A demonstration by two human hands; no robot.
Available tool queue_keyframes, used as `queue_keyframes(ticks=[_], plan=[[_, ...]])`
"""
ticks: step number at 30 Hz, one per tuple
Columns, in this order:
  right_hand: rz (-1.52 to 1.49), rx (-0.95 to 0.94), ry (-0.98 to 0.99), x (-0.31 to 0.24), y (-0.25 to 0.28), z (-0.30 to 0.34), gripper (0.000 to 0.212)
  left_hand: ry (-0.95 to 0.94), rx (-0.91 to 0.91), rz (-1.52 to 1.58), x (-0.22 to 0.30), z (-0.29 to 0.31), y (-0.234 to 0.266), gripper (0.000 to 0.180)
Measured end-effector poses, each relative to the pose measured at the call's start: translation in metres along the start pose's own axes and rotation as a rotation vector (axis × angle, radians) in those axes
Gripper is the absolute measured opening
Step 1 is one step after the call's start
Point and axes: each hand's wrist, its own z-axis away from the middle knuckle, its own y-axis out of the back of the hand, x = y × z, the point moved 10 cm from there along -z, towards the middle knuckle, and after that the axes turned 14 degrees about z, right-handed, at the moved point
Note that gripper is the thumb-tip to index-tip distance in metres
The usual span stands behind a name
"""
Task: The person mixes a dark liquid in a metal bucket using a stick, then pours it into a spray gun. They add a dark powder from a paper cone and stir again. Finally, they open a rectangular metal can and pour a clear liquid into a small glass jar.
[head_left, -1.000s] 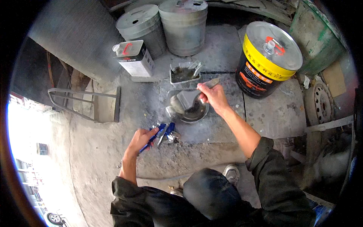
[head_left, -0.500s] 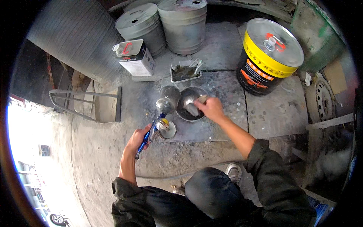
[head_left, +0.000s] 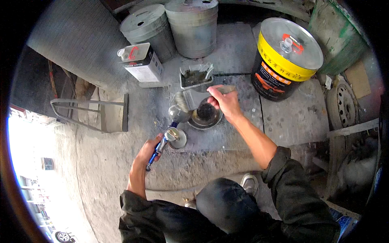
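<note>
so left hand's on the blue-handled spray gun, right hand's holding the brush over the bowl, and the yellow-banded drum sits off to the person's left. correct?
One slip: the yellow-banded drum sits to the person's right, not left, as the head view shows. The rest holds: the left hand grips the blue-handled spray gun, and the right hand holds the brush over the bowl.

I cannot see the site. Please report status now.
Left hand grips blue-handled spray gun. Right hand holds paintbrush over round pan. Nothing between them.
</note>
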Motion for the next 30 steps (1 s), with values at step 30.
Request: queue_keyframes(ticks=[30], plan=[[0.08,0.091,0.067,0.023,0.011,0.02,0.024,0.299,-0.519,0.759,-0.035,-0.002,-0.015,0.047]])
